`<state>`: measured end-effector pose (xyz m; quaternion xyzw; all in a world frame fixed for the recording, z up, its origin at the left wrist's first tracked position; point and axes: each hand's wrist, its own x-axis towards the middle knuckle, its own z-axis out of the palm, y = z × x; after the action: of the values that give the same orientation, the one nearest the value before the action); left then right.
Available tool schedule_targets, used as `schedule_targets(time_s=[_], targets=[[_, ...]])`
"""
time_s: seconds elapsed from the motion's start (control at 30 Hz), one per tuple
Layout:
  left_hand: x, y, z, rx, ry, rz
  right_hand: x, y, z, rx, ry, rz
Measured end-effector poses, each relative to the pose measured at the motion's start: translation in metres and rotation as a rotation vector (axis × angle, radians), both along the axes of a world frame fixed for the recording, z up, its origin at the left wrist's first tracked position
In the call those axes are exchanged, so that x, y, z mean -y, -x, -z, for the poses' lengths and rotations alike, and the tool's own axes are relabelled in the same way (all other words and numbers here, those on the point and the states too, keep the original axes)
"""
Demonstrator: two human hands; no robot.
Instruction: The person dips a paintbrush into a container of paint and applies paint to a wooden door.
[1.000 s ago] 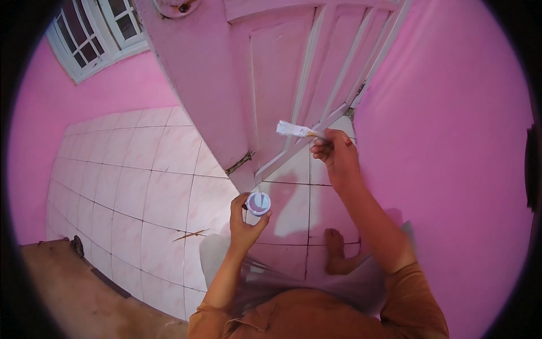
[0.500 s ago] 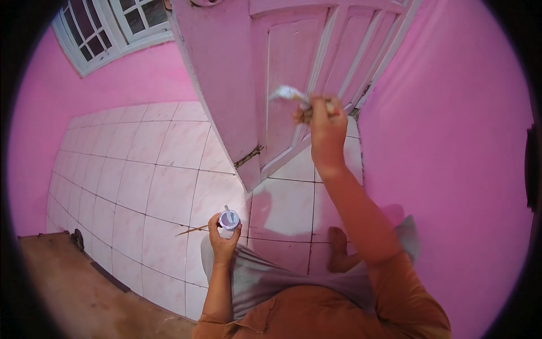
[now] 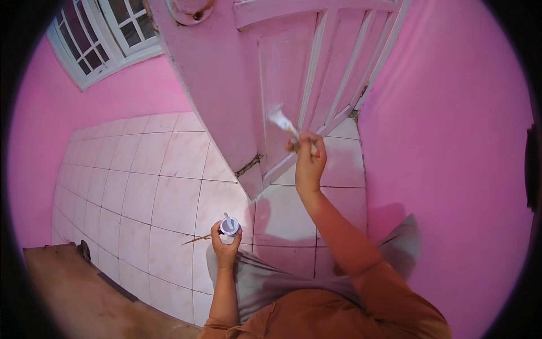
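My left hand (image 3: pixel 227 247) is wrapped round a small open paint tub (image 3: pixel 230 226), low and in front of my lap. A light-coloured stirrer or spatula (image 3: pixel 227 217) stands in the tub. A thin brown stick (image 3: pixel 196 239) points out to the left beside this hand; whether the fingers hold it is unclear. Raised before the pink door (image 3: pixel 217 73), my right hand (image 3: pixel 307 157) grips a paintbrush (image 3: pixel 282 120) by its handle. The brush's whitish bristles point up and left, near the lower door panel. I cannot tell whether they touch it.
A pink wall (image 3: pixel 451 169) rises close on my right. White tiles (image 3: pixel 135 192) cover the floor. At the lower left is a brown wooden surface (image 3: pixel 73 282), and a white-framed window (image 3: pixel 104 39) is at the upper left.
My right hand with the paintbrush has moved down and slightly left across the door. The view has shifted a little. My left hand still holds the paint tub.
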<state>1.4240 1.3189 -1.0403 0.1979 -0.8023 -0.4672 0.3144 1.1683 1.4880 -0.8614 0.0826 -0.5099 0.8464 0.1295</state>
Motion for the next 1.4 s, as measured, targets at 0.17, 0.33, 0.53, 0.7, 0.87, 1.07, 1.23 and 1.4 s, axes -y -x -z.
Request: schedule_targets(time_s=[0.17, 0.33, 0.53, 0.7, 0.87, 1.07, 1.23, 1.4], targets=[[-0.003, 0.001, -0.003, 0.007, -0.029, 0.008, -0.012, -0.007, 0.063, 0.305, -0.123, 0.019], [-0.003, 0.002, -0.005, 0.009, -0.027, 0.014, -0.003, -0.002, -0.029, 0.195, -0.111, -0.007], [0.000, 0.000, -0.003, 0.025, -0.039, -0.007, 0.008, -0.004, -0.167, -0.150, 0.009, 0.026], [-0.001, -0.001, -0.004, 0.008, -0.022, -0.032, 0.011, -0.001, -0.144, -0.177, 0.099, 0.049], [0.002, 0.001, 0.002, 0.002, -0.040, -0.006, 0.003, -0.008, -0.015, 0.076, -0.047, 0.036], [0.003, 0.003, 0.007, 0.015, -0.050, 0.004, -0.009, -0.005, -0.011, 0.211, -0.169, 0.022], [0.003, 0.004, 0.006, 0.021, -0.060, 0.004, 0.005, 0.003, -0.138, -0.057, -0.041, -0.004], [0.004, 0.003, 0.009, 0.049, -0.047, -0.006, 0.000, 0.007, -0.188, -0.234, 0.168, 0.008]])
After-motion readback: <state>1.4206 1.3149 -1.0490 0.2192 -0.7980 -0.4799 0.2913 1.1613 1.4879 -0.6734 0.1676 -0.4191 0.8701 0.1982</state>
